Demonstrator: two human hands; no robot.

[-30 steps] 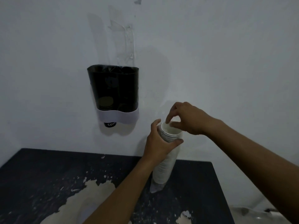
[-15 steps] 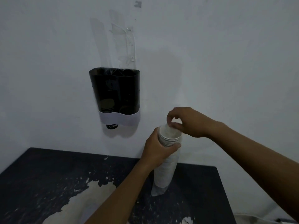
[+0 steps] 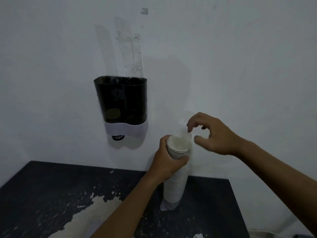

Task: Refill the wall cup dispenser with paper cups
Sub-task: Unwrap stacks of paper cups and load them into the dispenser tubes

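A black wall cup dispenser [image 3: 120,100] with a white lower band hangs on the wall, and a dark cup [image 3: 118,137] pokes out of its bottom. To its lower right, a tall stack of white paper cups [image 3: 175,186] in a clear plastic sleeve [image 3: 182,133] stands on the dark table [image 3: 51,186]. My left hand [image 3: 168,165] is wrapped around the stack just below its top rim. My right hand [image 3: 216,134] hovers beside the top. Its thumb and index finger are apart, and the index tip is at the sleeve's loose upper edge.
Strips of clear tape [image 3: 132,54] run up the wall above the dispenser. The table top has large patches of worn, flaking paint [image 3: 96,208]. Its right edge [image 3: 238,208] lies just right of the stack.
My right hand has gone from pinching at the stack's top rim to lifting slightly, fingers spread. The left hand keeps its grip on the stack.
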